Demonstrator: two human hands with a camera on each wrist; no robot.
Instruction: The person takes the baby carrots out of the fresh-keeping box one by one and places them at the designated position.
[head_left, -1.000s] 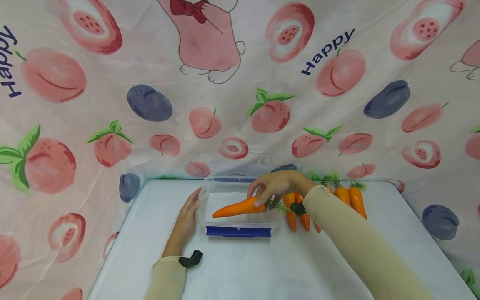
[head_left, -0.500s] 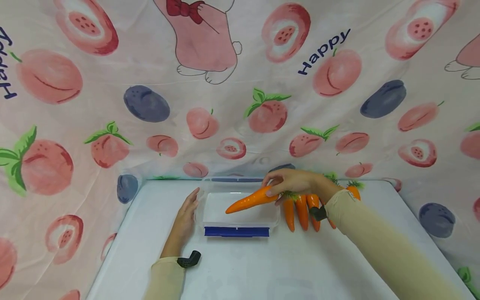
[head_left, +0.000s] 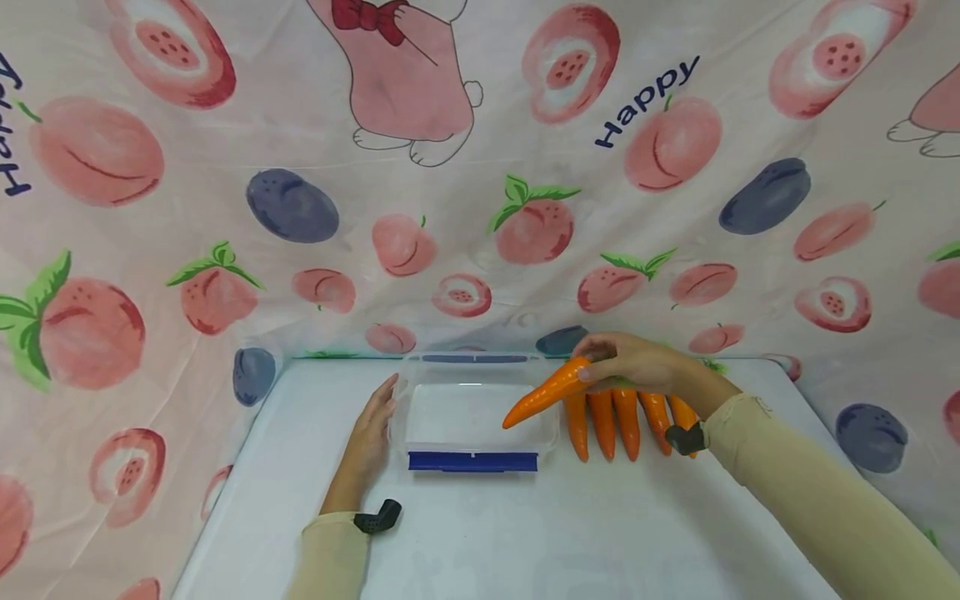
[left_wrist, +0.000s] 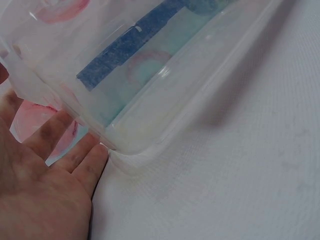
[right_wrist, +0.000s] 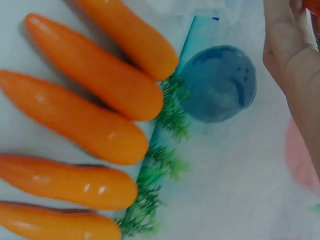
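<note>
My right hand (head_left: 630, 364) holds an orange carrot (head_left: 543, 396) by its thick end. The carrot slants down to the left, its tip above the right part of a clear plastic box (head_left: 450, 421). My left hand (head_left: 371, 433) is at the left side of this box. Seen from the left wrist, the left hand (left_wrist: 55, 175) has its fingers extended against the box's clear wall (left_wrist: 165, 115). Several more carrots (head_left: 603, 425) lie side by side to the right of the box, partly hidden by the right hand and forearm.
Blue clips are on the box's front (head_left: 472, 461) and back sides. The white table (head_left: 465, 533) ends at a fruit-patterned cloth (head_left: 465, 225) hanging behind. Green carrot tops (right_wrist: 172, 107) reach over the table's back edge in the right wrist view.
The right hand has moved right with the carrot, from over the middle of the box to its right edge, and the carrot has tilted more steeply. The left hand stays at the box.
</note>
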